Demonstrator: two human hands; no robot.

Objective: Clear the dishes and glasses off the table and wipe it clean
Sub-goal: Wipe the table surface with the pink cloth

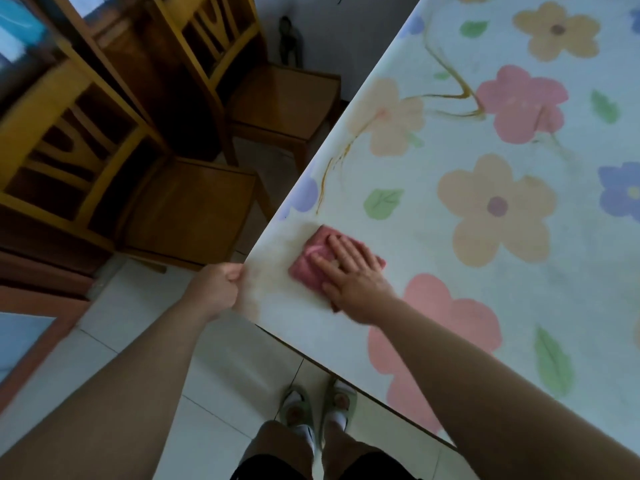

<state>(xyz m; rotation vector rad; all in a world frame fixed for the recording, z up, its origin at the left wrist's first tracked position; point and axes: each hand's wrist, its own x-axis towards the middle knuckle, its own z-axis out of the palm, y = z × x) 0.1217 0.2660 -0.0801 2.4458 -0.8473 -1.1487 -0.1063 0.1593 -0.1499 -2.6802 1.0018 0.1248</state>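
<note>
Tablecloth yellow-streaked; wooden chairs alongside; tiled floor

cloth: partly covered by right hand | table: cut by top, right edges | chairs: blurred

A pink cloth, folded into a thick pad, lies flat on the counter near its corner, partly under the flat right hand. The counter has a pale cover with big flowers. Yellow-brown streaks cross it farther from the corner.
</note>
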